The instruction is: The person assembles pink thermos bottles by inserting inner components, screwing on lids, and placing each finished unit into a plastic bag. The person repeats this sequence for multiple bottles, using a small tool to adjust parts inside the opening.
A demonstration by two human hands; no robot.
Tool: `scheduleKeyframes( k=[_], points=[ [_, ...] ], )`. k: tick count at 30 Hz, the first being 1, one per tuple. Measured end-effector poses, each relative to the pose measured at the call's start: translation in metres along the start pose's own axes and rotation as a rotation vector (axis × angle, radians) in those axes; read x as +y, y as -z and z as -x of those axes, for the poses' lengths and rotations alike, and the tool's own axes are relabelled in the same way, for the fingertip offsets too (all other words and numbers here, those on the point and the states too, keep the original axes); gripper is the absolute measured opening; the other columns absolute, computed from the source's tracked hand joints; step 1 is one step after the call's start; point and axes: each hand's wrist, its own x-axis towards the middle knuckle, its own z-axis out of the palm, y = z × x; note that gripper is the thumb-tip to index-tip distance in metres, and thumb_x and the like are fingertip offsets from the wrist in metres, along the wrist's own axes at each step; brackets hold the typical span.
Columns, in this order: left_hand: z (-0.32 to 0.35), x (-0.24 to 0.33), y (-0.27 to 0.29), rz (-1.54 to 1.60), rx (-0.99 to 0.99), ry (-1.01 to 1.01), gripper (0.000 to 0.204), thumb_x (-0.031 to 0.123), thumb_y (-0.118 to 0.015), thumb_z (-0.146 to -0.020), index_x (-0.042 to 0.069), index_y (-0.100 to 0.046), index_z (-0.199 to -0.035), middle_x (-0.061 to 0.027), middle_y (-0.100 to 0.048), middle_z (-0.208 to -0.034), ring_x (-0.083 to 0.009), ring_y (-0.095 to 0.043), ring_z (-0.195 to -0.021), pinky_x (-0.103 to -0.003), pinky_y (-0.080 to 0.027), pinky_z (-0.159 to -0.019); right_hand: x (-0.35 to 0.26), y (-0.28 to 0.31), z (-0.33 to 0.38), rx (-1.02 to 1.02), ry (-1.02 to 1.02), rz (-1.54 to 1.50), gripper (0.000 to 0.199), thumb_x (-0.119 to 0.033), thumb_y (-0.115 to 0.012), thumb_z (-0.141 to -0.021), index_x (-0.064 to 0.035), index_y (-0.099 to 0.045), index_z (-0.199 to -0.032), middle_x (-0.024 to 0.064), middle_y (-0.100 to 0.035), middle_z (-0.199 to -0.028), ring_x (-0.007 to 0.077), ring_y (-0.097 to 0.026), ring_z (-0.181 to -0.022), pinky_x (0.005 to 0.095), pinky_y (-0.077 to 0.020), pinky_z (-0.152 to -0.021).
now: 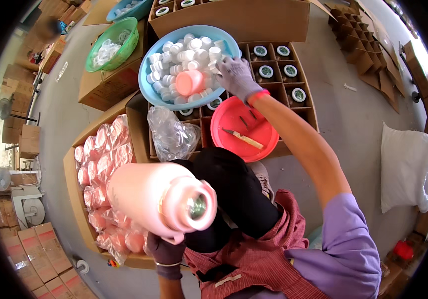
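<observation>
A pink insulated bottle lies tilted in my gloved left hand, whose fingers are mostly hidden behind it. Its uncovered mouth faces right and shows a shiny inside. My gloved right hand reaches over the right rim of a light blue basin, fingers bent around a white cap at the pile's edge. Many white plastic caps fill that basin, with a pink cup-like piece on top. Below my right wrist, a red basin holds a knife with a pale handle and small dark pieces.
An open carton of pink plastic-wrapped bottles stands at left. Ahead, a divided carton holds several round-topped items. A clear plastic bag, a green basin, cardboard dividers and a white sack lie around.
</observation>
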Motion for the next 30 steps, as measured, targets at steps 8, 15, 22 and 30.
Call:
scheduleKeyframes(
  k=[8,15,22,30],
  points=[
    [-0.023,-0.007,-0.012,1.812,0.027,0.594,0.024,0.019,-0.054,-0.097,0.011,-0.061,-0.119,-0.0015,-0.068,-0.111,-0.0161,-0.066,-0.097,-0.035,-0.058,-0.076,-0.024,-0.003,-0.026,-0.130,-0.302,0.059,0.060,-0.036,-0.074,-0.080,-0.0062,-0.054,-0.129,0.0146,-0.058,-0.128,0.0324,-0.052,-0.122,0.0657,-0.0342,-0.103],
    [-0.017,-0.007,-0.021,1.745,0.183,0.475,0.033,0.019,-0.053,-0.098,0.012,-0.055,-0.129,-0.0022,-0.064,-0.123,-0.0153,-0.062,-0.110,-0.033,-0.057,-0.087,-0.128,0.132,0.113,0.018,0.247,-1.015,0.080,-0.047,-0.086,-0.068,-0.0010,-0.052,-0.124,0.0137,-0.056,-0.097,0.0298,-0.060,-0.087,0.0401,-0.0493,-0.080],
    [-0.025,0.017,-0.024,1.691,0.077,0.266,0.031,0.015,-0.052,-0.099,0.013,-0.054,-0.130,-0.0040,-0.064,-0.126,-0.0189,-0.063,-0.113,-0.041,-0.057,-0.096,-0.168,0.126,0.134,0.203,0.274,-1.077,0.072,-0.045,-0.077,-0.081,-0.0100,-0.053,-0.139,0.0251,-0.048,-0.130,0.0413,-0.053,-0.113,0.0464,-0.0451,-0.097],
    [-0.060,-0.008,-0.020,1.561,0.252,0.220,0.029,0.018,-0.052,-0.101,0.006,-0.056,-0.127,-0.0106,-0.065,-0.122,-0.0212,-0.064,-0.110,-0.039,-0.056,-0.097,-0.151,0.051,0.044,-0.140,0.381,-1.425,0.035,-0.029,-0.055,-0.099,-0.0057,-0.057,-0.125,0.0157,-0.055,-0.127,0.0349,-0.054,-0.119,0.0409,-0.0438,-0.102]
  ],
)
